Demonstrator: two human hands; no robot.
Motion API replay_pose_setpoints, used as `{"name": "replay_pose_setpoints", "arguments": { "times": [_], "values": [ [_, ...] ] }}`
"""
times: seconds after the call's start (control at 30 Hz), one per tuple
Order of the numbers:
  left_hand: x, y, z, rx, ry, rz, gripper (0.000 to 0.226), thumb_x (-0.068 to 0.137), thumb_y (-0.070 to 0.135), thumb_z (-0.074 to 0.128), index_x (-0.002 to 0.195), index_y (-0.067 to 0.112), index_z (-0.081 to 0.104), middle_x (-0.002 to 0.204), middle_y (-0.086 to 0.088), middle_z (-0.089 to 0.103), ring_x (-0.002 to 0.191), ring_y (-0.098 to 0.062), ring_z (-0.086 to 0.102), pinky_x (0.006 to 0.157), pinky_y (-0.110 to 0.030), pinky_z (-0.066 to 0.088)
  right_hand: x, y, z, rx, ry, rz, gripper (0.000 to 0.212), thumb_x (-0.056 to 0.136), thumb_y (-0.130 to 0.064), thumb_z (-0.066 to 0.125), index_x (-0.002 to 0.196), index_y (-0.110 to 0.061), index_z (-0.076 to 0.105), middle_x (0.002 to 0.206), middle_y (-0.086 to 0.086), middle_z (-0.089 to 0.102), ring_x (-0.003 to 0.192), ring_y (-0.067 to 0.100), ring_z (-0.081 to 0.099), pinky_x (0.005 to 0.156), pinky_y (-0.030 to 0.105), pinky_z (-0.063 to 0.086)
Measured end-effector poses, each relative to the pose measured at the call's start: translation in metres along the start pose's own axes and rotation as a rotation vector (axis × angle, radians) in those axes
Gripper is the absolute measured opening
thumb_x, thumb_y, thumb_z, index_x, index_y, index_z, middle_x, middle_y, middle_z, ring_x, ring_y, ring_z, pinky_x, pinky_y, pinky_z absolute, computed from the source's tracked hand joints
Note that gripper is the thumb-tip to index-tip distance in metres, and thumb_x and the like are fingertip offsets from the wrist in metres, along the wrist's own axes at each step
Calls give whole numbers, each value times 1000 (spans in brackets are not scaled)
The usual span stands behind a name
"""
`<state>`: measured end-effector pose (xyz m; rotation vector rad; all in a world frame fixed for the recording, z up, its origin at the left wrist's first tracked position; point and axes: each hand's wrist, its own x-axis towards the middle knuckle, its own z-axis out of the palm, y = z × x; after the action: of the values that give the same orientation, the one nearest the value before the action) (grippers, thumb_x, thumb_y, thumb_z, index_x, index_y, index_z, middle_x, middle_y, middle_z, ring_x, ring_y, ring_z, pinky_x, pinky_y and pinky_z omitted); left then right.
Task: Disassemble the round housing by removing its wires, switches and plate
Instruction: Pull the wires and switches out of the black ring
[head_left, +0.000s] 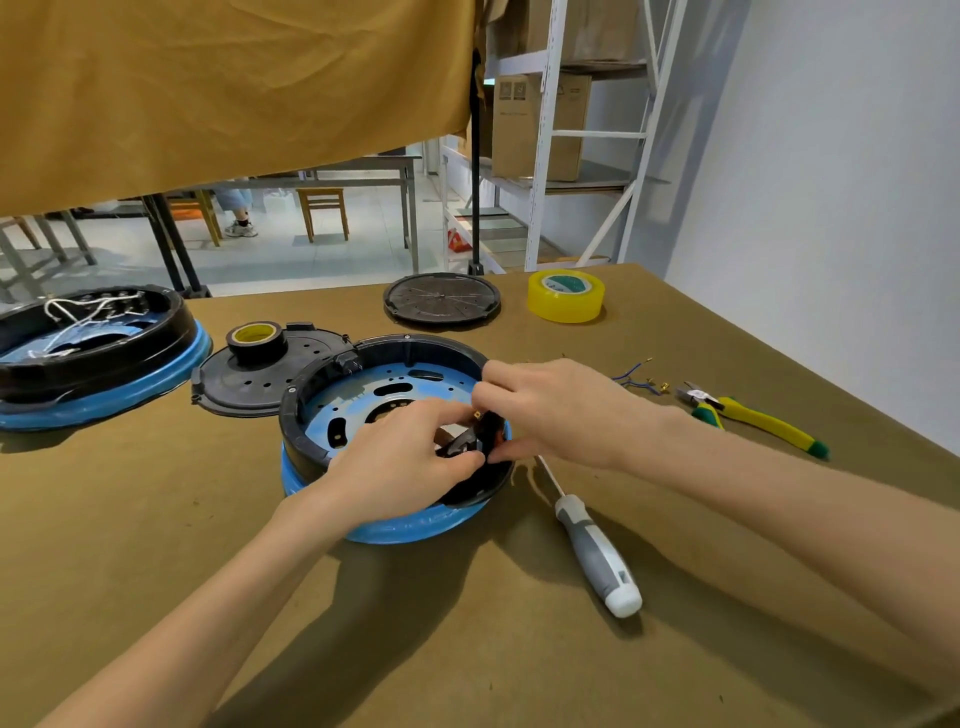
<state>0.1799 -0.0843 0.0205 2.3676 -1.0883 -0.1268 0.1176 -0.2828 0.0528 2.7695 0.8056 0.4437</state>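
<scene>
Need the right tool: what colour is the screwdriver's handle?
Grey with a white end cap: screwdriver, head view.

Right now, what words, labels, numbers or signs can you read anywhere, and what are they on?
Nothing can be read as it stands.
Yellow tape roll: green and white core label, print too blurred.
Cardboard box on the shelf: dark printed marks, too small.
Blue housing rim: faint raised marks, illegible.
Black tape roll, screwdriver, pliers: no text visible.
</scene>
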Motion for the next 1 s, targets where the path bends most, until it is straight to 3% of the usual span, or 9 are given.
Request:
{"name": "replay_pose_setpoints", "arguments": {
  "times": [0.1, 0.23, 0.4, 0.63, 0.73, 0.83, 0.93, 1.0],
  "values": [
    [-1, -3, 0, -15, -1, 9, 22, 96, 42, 61, 117, 47, 65, 98, 18, 73, 86, -5, 68, 73, -44, 59, 14, 7, -3, -89, -58, -116, 38, 96, -42, 65, 116, -11, 54, 104, 5, 52, 71, 16, 48, 56, 28, 45],
    [-1, -7, 1, -29, 1, 1, 23, 96, 42, 60, 119, 46, 65, 96, 10, 76, 86, -15, 71, 74, -50, 59, 6, 10, 1, -284, -76, -328, 23, 104, -24, 55, 108, -3, 62, 90, 8, 59, 65, 16, 48, 52, 26, 49],
    [1, -6, 3, 1, 3, 7, 23, 98, 43, 58, 121, 46, 62, 98, 15, 74, 89, -10, 70, 76, -45, 60, -3, 15, 16, -330, -22, -399, 36, 111, -13, 30, 130, 7, 53, 108, 19, 60, 85, 26, 60, 69, 34, 58],
    [4, -7, 2, 52, -33, -7, 19, 101, 41, 55, 118, 45, 64, 93, 15, 73, 81, -7, 68, 70, -45, 60, 3, 22, 2, -188, -61, -393, 37, 105, -28, 54, 128, 1, 58, 105, 11, 59, 79, 17, 58, 63, 26, 56],
    [2, -7, 4, 64, 0, 15, 19, 101, 41, 55, 118, 47, 63, 88, 18, 72, 75, -5, 66, 61, -37, 57, 3, 21, 0, -135, -88, -314, 43, 105, -37, 48, 134, -5, 50, 117, 9, 54, 93, 18, 59, 73, 30, 58],
    [2, -10, 5, 46, 29, 10, 23, 100, 43, 56, 120, 49, 63, 91, 21, 72, 80, -2, 66, 61, -33, 56, -5, 17, 4, -86, -12, -154, 47, 102, -44, 54, 132, -9, 52, 113, 5, 57, 85, 15, 58, 66, 29, 56],
    [3, -11, 7, 50, 35, 3, 22, 99, 45, 55, 118, 52, 62, 88, 22, 71, 76, -1, 65, 61, -33, 55, -20, 1, 16, 228, 65, 226, 35, 94, -54, 63, 110, -24, 55, 92, -18, 53, 74, 2, 51, 61, 18, 43],
    [4, -12, 6, 42, 17, -2, 20, 99, 46, 54, 116, 52, 63, 90, 20, 72, 78, -2, 66, 67, -40, 59, -24, -11, 25, 454, 108, 427, 27, 92, -50, 67, 97, -25, 59, 83, -17, 54, 74, 2, 52, 63, 19, 41]
  ]
}}
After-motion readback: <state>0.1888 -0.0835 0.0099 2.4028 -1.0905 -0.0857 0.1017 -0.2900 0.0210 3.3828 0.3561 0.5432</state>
